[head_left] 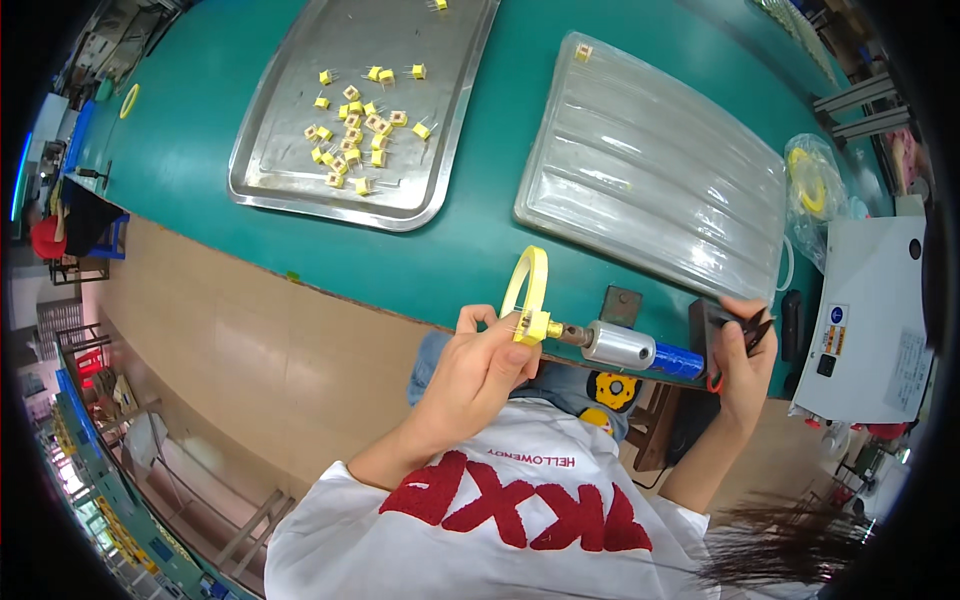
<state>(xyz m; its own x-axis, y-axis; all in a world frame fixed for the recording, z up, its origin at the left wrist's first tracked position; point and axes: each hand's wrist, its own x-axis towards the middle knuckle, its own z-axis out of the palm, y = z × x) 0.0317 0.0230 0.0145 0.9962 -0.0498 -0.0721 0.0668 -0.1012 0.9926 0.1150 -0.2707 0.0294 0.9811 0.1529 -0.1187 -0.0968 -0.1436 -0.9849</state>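
Note:
My left hand (472, 378) closes its fingers around the lower part of a narrow roll of yellow tape (537, 272). Its fingertips touch a small yellow coil bobbin with metal pins (534, 328), seated on the end of a spindle with a silver cylinder (617, 344) and a blue grip (678, 361). At the spindle's right end, my right hand (743, 365) is closed on a dark pointed tool (757, 328); my fingers hide much of it, so its kind is unclear. Beside that hand stands a dark block (703, 325), and a bit of red shows below.
A metal tray (262, 178) with several loose yellow bobbins lies at the back left. Right of it is a ribbed clear plastic tray (650, 170) with one bobbin at its far corner. A white machine box (862, 310) and a bag of yellow tape (806, 182) stand at the right.

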